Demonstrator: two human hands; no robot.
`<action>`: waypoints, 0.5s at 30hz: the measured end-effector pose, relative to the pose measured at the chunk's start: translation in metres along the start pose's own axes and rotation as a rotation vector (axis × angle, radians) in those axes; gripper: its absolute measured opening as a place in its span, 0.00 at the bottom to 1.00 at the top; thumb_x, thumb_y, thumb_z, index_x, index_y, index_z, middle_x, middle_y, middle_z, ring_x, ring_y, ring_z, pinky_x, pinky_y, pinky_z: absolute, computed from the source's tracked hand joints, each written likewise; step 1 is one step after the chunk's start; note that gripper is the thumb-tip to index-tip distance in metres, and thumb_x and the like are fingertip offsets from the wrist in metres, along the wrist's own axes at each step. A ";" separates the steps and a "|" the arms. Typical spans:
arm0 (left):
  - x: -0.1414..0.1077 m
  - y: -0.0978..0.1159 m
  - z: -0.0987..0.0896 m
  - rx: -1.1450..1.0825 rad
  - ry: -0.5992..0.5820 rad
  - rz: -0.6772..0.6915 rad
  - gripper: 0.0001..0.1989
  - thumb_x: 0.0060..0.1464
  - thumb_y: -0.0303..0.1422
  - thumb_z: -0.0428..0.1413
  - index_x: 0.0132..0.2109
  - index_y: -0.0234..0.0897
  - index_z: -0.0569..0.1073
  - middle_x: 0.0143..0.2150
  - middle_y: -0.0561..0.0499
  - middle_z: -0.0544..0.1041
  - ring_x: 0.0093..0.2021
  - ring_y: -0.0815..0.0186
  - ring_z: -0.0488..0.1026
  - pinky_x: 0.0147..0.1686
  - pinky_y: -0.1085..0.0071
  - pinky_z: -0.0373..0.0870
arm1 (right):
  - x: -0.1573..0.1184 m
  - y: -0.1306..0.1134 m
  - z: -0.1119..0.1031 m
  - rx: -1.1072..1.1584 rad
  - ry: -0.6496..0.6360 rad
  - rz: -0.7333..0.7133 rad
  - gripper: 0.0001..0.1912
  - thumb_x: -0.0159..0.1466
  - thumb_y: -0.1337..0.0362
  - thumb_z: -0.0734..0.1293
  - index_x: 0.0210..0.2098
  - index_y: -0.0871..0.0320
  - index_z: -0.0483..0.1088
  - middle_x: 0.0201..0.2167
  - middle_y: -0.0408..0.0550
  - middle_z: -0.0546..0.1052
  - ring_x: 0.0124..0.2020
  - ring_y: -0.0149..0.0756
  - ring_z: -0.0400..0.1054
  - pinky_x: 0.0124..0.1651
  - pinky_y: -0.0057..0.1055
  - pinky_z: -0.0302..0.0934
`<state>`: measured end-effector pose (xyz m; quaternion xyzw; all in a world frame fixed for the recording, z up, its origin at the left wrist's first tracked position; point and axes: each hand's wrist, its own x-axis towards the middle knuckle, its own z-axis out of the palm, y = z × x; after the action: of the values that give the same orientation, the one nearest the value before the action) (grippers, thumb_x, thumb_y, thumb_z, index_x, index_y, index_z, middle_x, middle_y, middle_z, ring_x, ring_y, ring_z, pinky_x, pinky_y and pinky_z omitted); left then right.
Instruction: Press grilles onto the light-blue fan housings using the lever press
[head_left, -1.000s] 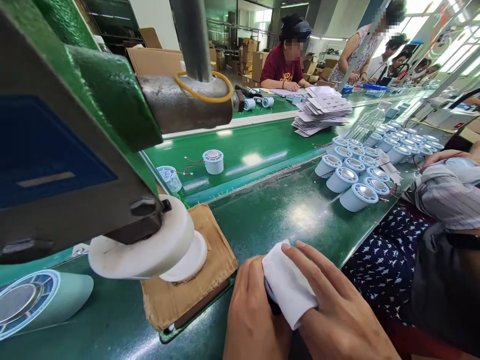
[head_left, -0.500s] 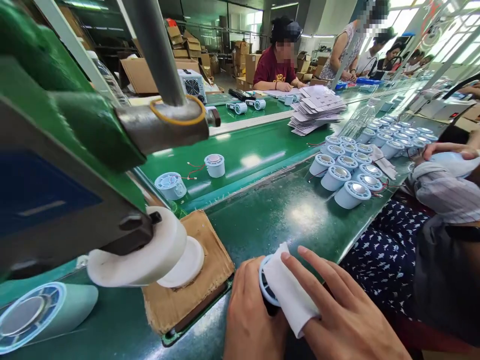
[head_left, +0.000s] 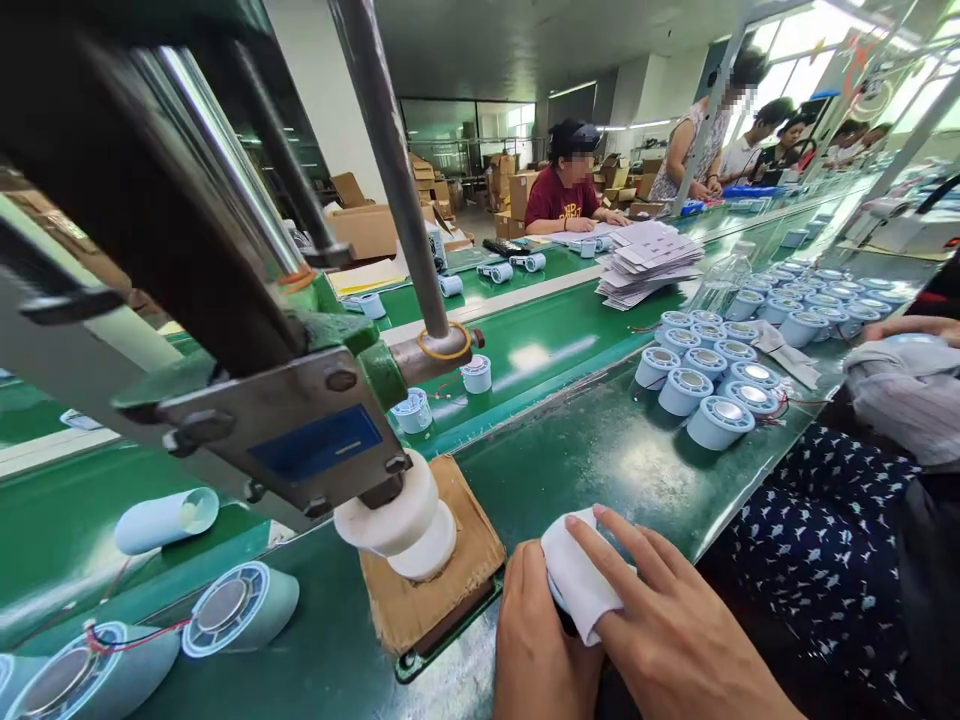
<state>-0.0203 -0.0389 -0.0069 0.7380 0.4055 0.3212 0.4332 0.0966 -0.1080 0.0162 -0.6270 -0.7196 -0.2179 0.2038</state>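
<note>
My left hand (head_left: 536, 625) is wrapped round a light blue cylindrical part, mostly hidden under a white cloth (head_left: 581, 575). My right hand (head_left: 667, 600) presses the cloth onto the top of that part, fingers spread forward over it. Left of my hands stands a green press (head_left: 300, 430) with a white round head (head_left: 394, 510) above a white disc (head_left: 427, 550) on a cardboard-covered base (head_left: 472, 520). At the lower left lie light blue cylinders with round metal centres, one (head_left: 240, 610) tilted beside the press.
Many light blue parts (head_left: 720, 422) stand grouped on the green bench at right, near a clear bottle (head_left: 724, 280) and stacked papers (head_left: 649, 260). A person's covered arm (head_left: 904, 390) is at the right edge. Other people sit or stand farther back.
The view has shifted, showing more of the press and the cylinders at left. The cloth now covers the part's blue rim, which showed before.
</note>
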 end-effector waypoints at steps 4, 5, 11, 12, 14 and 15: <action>0.001 -0.003 0.000 -0.006 -0.014 0.014 0.09 0.54 0.30 0.53 0.44 0.41 0.70 0.40 0.48 0.74 0.40 0.59 0.72 0.41 0.65 0.68 | -0.001 0.001 0.002 0.060 -0.005 0.037 0.08 0.58 0.68 0.68 0.22 0.56 0.72 0.57 0.48 0.71 0.58 0.51 0.62 0.49 0.44 0.67; 0.001 -0.004 0.000 0.003 -0.013 0.015 0.10 0.53 0.30 0.54 0.44 0.40 0.70 0.40 0.48 0.75 0.40 0.59 0.72 0.40 0.65 0.68 | 0.000 0.001 0.002 0.089 -0.028 0.068 0.09 0.57 0.69 0.68 0.21 0.56 0.72 0.57 0.48 0.71 0.57 0.52 0.63 0.48 0.45 0.68; 0.002 -0.006 -0.001 0.035 -0.063 0.045 0.13 0.51 0.29 0.55 0.46 0.41 0.69 0.43 0.48 0.74 0.44 0.58 0.72 0.43 0.64 0.69 | -0.001 -0.003 -0.004 0.173 -0.076 0.164 0.11 0.58 0.71 0.66 0.22 0.57 0.74 0.58 0.50 0.71 0.57 0.55 0.64 0.48 0.52 0.69; 0.003 -0.004 -0.002 0.032 -0.070 0.041 0.14 0.51 0.27 0.54 0.46 0.41 0.69 0.44 0.49 0.74 0.44 0.59 0.72 0.43 0.64 0.69 | -0.003 -0.004 -0.005 0.178 -0.089 0.172 0.11 0.59 0.72 0.65 0.22 0.58 0.74 0.59 0.50 0.70 0.58 0.56 0.63 0.49 0.53 0.69; 0.003 0.002 -0.004 0.029 -0.074 0.027 0.15 0.51 0.25 0.53 0.46 0.41 0.68 0.43 0.49 0.74 0.43 0.60 0.72 0.44 0.64 0.68 | -0.006 -0.004 -0.007 0.190 -0.135 0.191 0.12 0.59 0.73 0.64 0.22 0.59 0.73 0.61 0.51 0.67 0.60 0.58 0.61 0.51 0.56 0.68; 0.003 0.004 -0.005 0.028 -0.070 0.021 0.14 0.51 0.24 0.52 0.46 0.41 0.68 0.43 0.50 0.74 0.43 0.60 0.72 0.44 0.65 0.68 | -0.008 -0.004 -0.008 0.193 -0.156 0.198 0.12 0.60 0.74 0.63 0.23 0.59 0.74 0.62 0.51 0.66 0.61 0.59 0.60 0.51 0.57 0.67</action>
<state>-0.0216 -0.0355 -0.0009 0.7591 0.3868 0.2939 0.4333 0.0936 -0.1197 0.0185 -0.6876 -0.6853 -0.0773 0.2271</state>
